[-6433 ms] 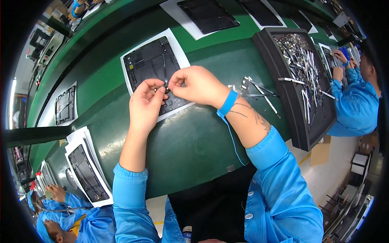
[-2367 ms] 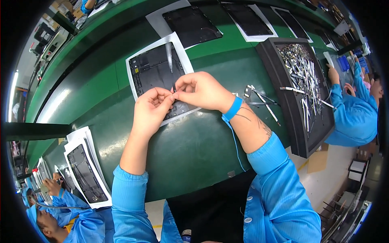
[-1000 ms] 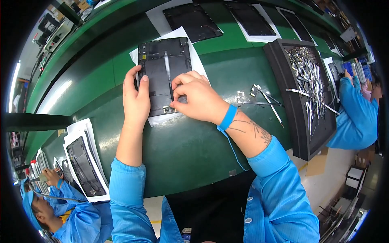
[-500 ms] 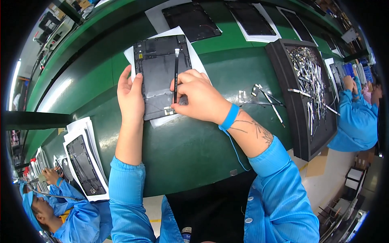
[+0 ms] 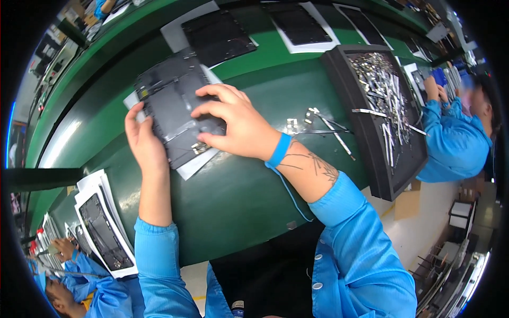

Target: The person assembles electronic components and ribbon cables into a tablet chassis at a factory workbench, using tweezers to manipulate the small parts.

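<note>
A flat black tablet housing [image 5: 169, 114] lies tilted on white paper [image 5: 196, 167]. My left hand [image 5: 147, 143] grips its left edge, with the thumb along the rim. Over the right part of the housing, my right hand [image 5: 238, 124] is open. Its fingers are spread, and the thumb is close to a small pale connector piece [image 5: 200, 148] at the near end. A dark flat cable [image 5: 185, 100] seems to lie along the housing, though blur hides its exact place. My right fingers cover part of the right side.
To the right, a black tray [image 5: 384, 177] holds many silver flat cables [image 5: 389, 93]; loose cables [image 5: 334, 132] lie beside it. More black housings [image 5: 220, 37] rest on paper along the back. Another housing [image 5: 103, 230] lies at left. Co-workers in blue sleeves [image 5: 456, 143] sit on both sides.
The housing has turned anticlockwise and shifted left with my left hand. My right fingers have let go of the black flat cable and spread apart. The whole view has also shifted.
</note>
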Motion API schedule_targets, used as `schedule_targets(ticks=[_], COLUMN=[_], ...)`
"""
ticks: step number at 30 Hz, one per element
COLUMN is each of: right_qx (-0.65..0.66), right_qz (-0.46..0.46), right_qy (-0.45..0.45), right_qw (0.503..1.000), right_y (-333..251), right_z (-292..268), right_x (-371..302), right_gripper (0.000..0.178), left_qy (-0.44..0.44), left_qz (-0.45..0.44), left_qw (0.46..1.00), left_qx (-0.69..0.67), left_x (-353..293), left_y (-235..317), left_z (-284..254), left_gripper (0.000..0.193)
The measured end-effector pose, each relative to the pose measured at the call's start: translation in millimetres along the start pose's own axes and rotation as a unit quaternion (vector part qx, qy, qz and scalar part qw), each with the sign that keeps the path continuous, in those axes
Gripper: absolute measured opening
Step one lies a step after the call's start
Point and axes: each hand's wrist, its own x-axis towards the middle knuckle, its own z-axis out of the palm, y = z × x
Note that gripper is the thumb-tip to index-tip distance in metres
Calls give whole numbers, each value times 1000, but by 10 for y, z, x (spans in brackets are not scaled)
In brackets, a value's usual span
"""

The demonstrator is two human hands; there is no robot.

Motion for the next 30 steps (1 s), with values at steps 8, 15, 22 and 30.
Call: schedule_targets(ticks=[8, 15, 22, 30], right_qx=[-129, -168, -165, -168], right_qz=[208, 373, 334, 173], right_qy=[-28, -228, -263, -37], right_qw=[969, 884, 890, 970], right_y=[278, 271, 359, 407], right_z=[-996, -1534, -1356, -634], right_x=[-47, -214, -157, -94], right_gripper=[23, 29, 34, 19], left_qy=[163, 142, 132, 158], left_qz=[-20, -10, -42, -6], left_qw=[973, 975, 978, 980], left_qx=[-163, -169, -155, -125], left_x=[125, 220, 309, 296], left_y=[-80, -118, -106, -128], left_z=[-183, -283, -336, -340], left_gripper=[35, 57, 69, 72])
